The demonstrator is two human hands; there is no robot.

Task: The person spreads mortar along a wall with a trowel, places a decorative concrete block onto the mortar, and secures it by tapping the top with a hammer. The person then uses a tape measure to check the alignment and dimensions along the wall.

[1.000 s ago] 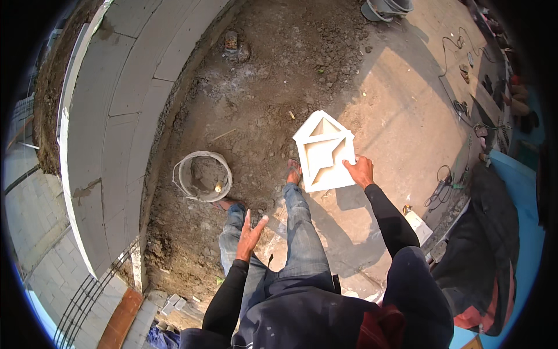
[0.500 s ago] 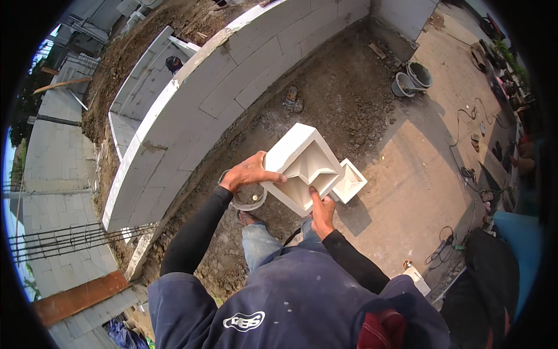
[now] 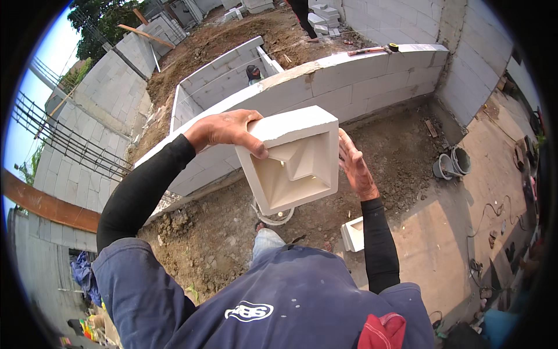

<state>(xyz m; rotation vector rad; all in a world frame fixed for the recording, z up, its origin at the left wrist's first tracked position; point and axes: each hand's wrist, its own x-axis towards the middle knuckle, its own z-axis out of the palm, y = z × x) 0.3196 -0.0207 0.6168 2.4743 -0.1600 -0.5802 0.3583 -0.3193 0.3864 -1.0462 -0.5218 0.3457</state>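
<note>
A white decorative ventilation block [image 3: 302, 161], square-framed with angled recesses inside, is held up in front of my chest. My left hand [image 3: 228, 130] grips its upper left corner, the thumb over the front rim and the fingers behind the top. Against the block's right side lies my right hand [image 3: 356, 167], its fingers fairly straight and pointing up; the two hands hold the block between them. More white blocks [image 3: 353, 234] of the same kind sit on the ground below my right forearm. A bucket [image 3: 285, 218] is partly hidden beneath the held block.
A low wall of pale blocks [image 3: 372, 93] runs across ahead, a hammer [image 3: 369, 50] and a tape measure [image 3: 393, 47] on its top. Two buckets [image 3: 452, 164] stand at the right. Rebar [image 3: 70, 139] juts out at the left. Someone's covered head [image 3: 253, 72] shows behind the wall.
The block has risen closer to the wall's height, and its open face has turned. My right hand has shifted from the lower rim to the right side. My view has tilted up.
</note>
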